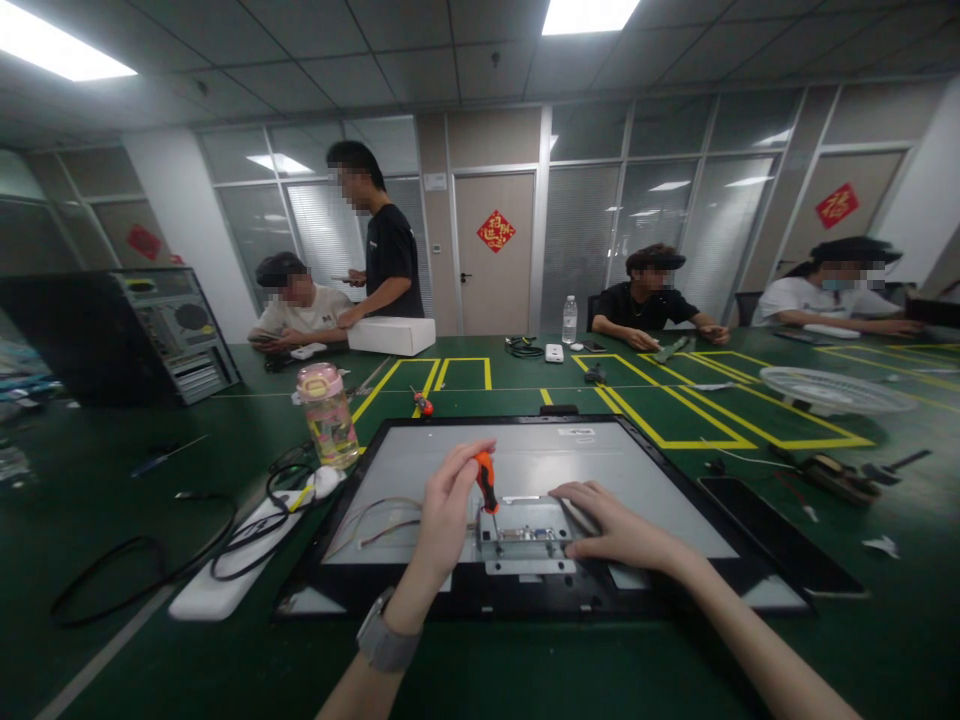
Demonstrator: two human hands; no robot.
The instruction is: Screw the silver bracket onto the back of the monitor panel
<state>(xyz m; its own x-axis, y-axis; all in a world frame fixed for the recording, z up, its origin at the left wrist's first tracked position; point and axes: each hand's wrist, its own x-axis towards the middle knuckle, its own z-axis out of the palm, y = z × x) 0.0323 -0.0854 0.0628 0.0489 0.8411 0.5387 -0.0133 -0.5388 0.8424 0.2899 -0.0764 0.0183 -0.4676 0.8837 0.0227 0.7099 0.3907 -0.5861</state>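
Observation:
A monitor (600, 455) lies face down on the green table, its grey back panel exposed inside a black frame. My left hand (446, 515) is closed around an orange-handled screwdriver (486, 482), held upright with its tip on a small metal circuit-board cover (525, 540) near the panel's front edge. My right hand (611, 525) lies flat beside that cover, fingers spread and pressing on the panel. Thin wires (375, 520) run across the panel to the left of the cover.
A pink-lidded drink bottle (328, 415), black cables (225, 540) and a white strip lie at left. A desktop computer case (150, 335) stands far left. A fan grille (832, 388) and tools sit at right. Several people sit or stand along the far edge.

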